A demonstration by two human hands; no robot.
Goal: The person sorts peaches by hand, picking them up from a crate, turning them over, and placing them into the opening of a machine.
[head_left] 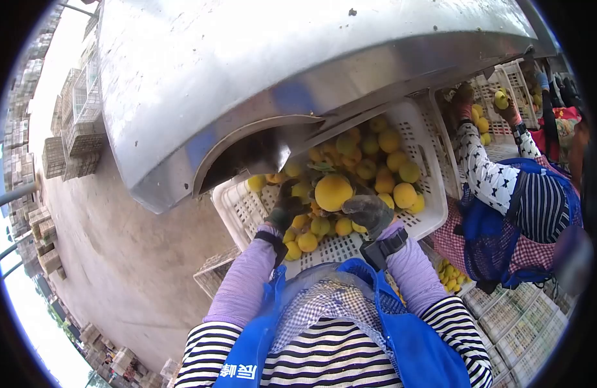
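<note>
Head view. Nearest the lens: the person's blue apron (350, 323) over a striped top, with lilac sleeve covers on both forearms. Both arms reach forward and up into a white slatted crate (428, 139) set under the lip of a large steel chute (279, 64).

Left hand (287, 208), in a dark glove, is low among the fruit at the crate's left side, palm down; the pictures do not show whether its fingers are curled on a fruit or only resting, so cannot tell.

Right hand (369, 212), grey glove, wrist strap just behind it, fingers bent over and around the underside of a large yellow fruit (333, 192). That fruit sits just above and left of the right glove, between the two hands, touching the right fingers.

The heap of yellow fruits (376, 161) fills the crate beyond the hands.

At right, another person (525, 207) in a blue apron holds a fruit up over a second crate (505, 87).
</note>
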